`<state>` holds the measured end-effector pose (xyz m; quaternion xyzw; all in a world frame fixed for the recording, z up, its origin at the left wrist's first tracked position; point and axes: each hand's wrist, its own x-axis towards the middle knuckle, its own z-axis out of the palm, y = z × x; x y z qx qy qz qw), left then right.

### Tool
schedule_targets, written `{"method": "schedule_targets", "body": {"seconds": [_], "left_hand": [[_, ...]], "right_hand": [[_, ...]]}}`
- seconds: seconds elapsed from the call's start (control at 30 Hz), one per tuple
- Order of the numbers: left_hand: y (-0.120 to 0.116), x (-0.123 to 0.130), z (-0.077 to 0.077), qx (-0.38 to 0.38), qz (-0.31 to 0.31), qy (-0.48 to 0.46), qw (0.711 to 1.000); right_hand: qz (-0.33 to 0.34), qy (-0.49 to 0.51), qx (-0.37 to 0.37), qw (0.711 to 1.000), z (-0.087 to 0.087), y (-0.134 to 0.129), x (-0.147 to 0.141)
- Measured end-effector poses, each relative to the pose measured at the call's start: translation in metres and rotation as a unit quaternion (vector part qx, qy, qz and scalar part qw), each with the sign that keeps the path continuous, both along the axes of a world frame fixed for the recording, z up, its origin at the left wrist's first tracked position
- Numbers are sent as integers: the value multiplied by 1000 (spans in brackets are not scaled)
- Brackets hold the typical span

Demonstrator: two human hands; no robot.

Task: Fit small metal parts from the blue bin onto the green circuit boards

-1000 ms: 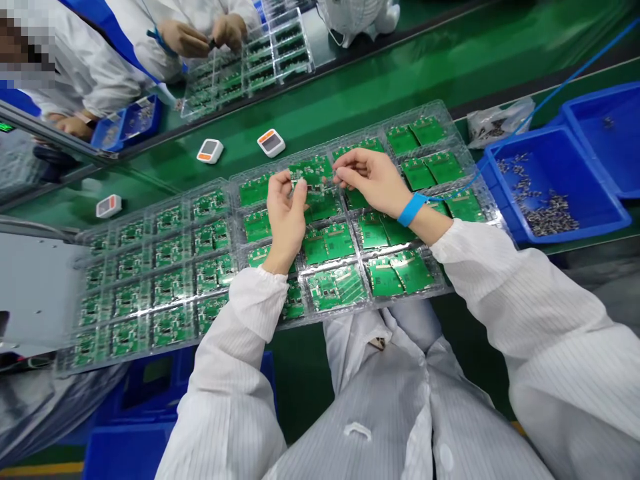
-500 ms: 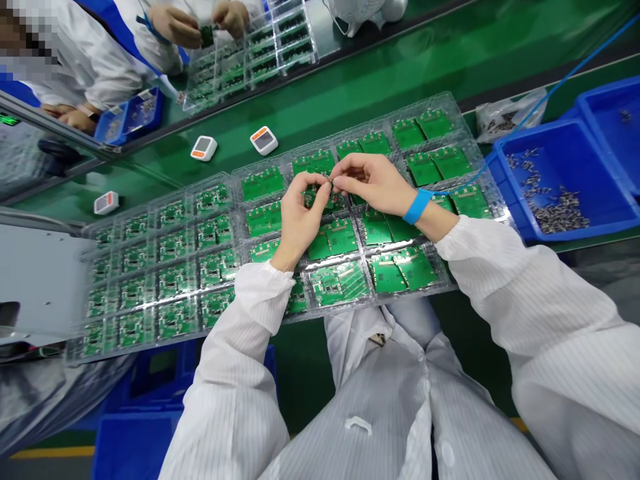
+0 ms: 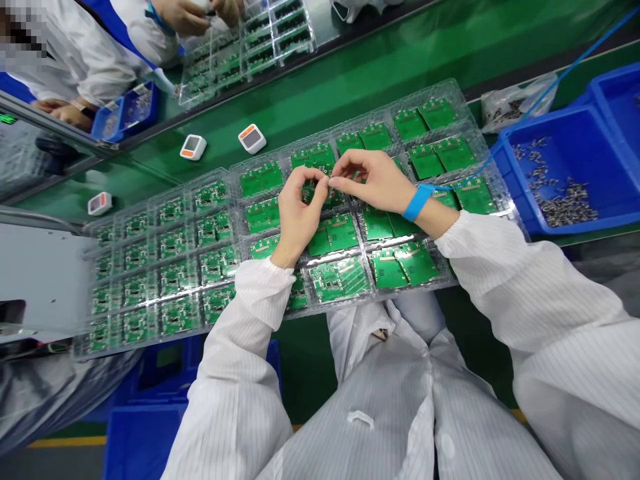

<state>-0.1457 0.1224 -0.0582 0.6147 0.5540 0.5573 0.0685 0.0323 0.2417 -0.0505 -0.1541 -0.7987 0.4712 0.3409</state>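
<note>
My left hand and my right hand meet fingertip to fingertip above a clear tray of green circuit boards. Each hand is closed in a pinch; whatever lies between the fingertips is too small to make out. A blue strap circles my right wrist, with a blue cord running off to the upper right. Beneath the hands, boards in the upper middle pockets are partly hidden. Another clear tray of boards with mounted parts lies on the left.
Blue bins with small metal parts stand at the right, beside a plastic bag. Three small white devices sit behind the trays. Across the bench, a co-worker's hands hover over another tray. A grey metal box is at left.
The view has shifted slightly. My hands stay together over the same tray, their fingertips still meeting. The co-worker's hands sit nearer the top edge of the view.
</note>
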Motion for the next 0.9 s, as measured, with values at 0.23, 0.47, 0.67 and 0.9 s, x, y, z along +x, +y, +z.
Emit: {"method": "schedule_targets", "body": {"seconds": [0.23,0.47,0.67,0.9], "left_hand": [[-2,-3,0,-4,-5,25,1000],[0,-5,-6,0,-11,-8,1000],[-1,-1,-6,-23,-17,7,1000],[-7,4,-3,-55,-69,2,996]], "right_hand": [[-12,7,-27,1000,0,4,0],[-30,47,-106,993,-7,12,-3],[-34,60,-132,989,-10,13,-5],[-36,58,-127,990,-10,13,-5]]}}
